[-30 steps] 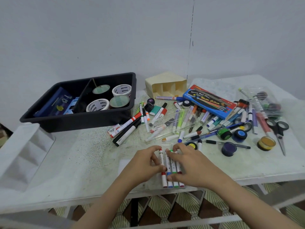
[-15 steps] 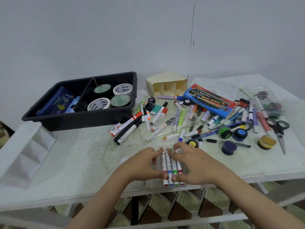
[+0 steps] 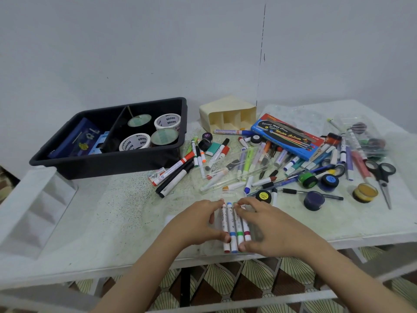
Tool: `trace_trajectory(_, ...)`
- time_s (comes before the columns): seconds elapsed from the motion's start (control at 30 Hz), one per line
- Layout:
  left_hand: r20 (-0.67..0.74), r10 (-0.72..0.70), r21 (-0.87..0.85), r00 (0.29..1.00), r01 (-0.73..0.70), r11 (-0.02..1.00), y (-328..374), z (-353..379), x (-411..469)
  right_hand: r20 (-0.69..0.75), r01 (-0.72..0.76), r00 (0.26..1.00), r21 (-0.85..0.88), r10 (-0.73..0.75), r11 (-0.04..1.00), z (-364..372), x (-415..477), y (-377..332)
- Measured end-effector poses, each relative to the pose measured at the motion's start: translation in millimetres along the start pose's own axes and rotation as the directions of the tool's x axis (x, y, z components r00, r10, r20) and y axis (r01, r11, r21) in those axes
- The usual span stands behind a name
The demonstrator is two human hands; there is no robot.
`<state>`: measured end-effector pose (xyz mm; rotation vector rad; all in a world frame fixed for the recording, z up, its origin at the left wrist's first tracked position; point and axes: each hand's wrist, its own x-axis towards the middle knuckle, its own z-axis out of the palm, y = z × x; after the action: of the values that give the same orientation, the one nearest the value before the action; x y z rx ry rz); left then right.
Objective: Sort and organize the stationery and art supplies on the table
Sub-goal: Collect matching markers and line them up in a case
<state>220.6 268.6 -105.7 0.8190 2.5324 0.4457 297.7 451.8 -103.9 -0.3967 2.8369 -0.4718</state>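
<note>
- Worktop (image 3: 117, 211): pale and speckled, and I see it from above through the head camera; everything to be sorted lies on it.
- Black tray (image 3: 108, 164) at the far left corner: its divided inside holds tape rolls (image 3: 167, 121) in the right compartment and blue packets in the left.
- Loose pile (image 3: 248, 163) of pens, markers and small paint pots, spread from the middle to the right edge, with scissors (image 3: 381, 175) at the right edge. I judge most of the sorting is not yet done.
- Blue colour box (image 3: 286, 135) lies at the far side, just beside a cream holder (image 3: 228, 114) that lies tipped with its compartments facing me.
- Left hand (image 3: 194, 224) and right hand (image 3: 270, 227) are at the near edge, fingers curled in from either side and thumbs at the near ends, squeezing one set between them.
- Four markers (image 3: 233, 224) lie side by side in that grip, with red, blue, green and purple bands, tips pointing away. I judge I am squaring this set. The next move calls for lifting the row as one without letting it fan, then finding it a compartment.
</note>
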Motion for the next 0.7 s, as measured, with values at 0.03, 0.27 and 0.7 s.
trace_trajectory(0.03,-0.002,-0.004,0.015,1.000,0.004,1.000,1,1,0,-0.001,-0.003,1.000,0.004,0.003,1.000,0,0,0)
trace_trajectory(0.27,-0.003,0.010,0.038,1.000,-0.010,0.999,0,4,-2,0.006,-0.004,1.000,0.005,0.004,1.000,0,0,1)
trace_trajectory(0.7,0.017,0.057,0.049,0.998,-0.057,0.997,-8,3,-8,-0.033,0.014,0.999,0.090,-0.011,0.996,9,-6,17)
